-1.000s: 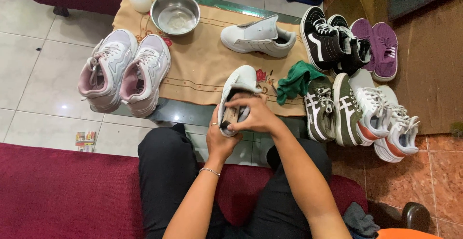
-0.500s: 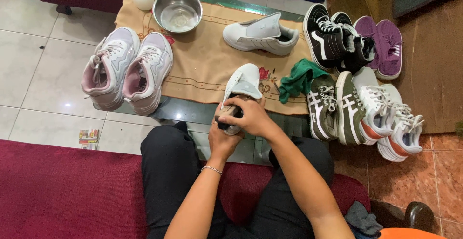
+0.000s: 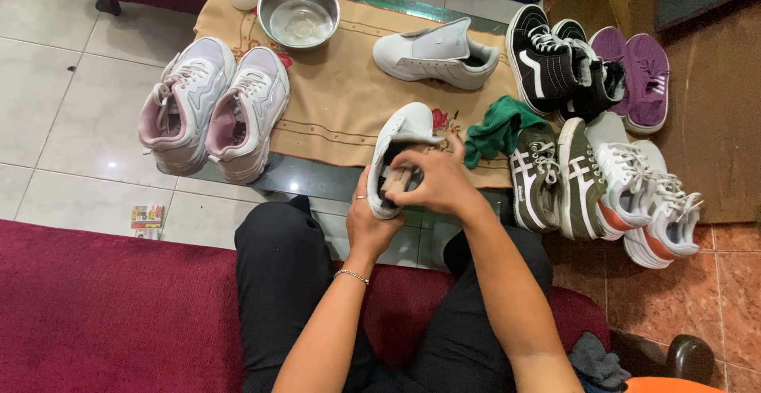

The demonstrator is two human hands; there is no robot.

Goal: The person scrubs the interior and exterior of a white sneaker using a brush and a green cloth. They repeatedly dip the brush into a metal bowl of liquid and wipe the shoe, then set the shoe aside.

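The left hand (image 3: 371, 223) is gripping a white shoe (image 3: 396, 149) from below and from its left side, fingers wrapping the heel end, a ring and a bracelet showing on that arm. The right hand (image 3: 437, 185) is lying across the shoe's opening from the right, its fingers curling around a small pale block (image 3: 396, 179) and pressing it against the shoe's inside edge; what the block is cannot be told. The shoe is sitting between the two hands, held just above the near edge of the surface (image 3: 317, 177), over the person's knees. Its long axis is running away from the person, nearly straight up the picture with a slight lean to the right: the toe is pointing away, toward the cloth (image 3: 349, 84), and the heel is facing the person. The opening is turning up toward the camera.

On the cloth, a second white shoe (image 3: 437, 54) is lying on its side with the toe to the left, well apart from the held one. A green rag (image 3: 495, 130) is lying just right of the right hand. A steel bowl (image 3: 300, 11) is standing at the far end, and a pink pair (image 3: 214, 108) is resting at the left.
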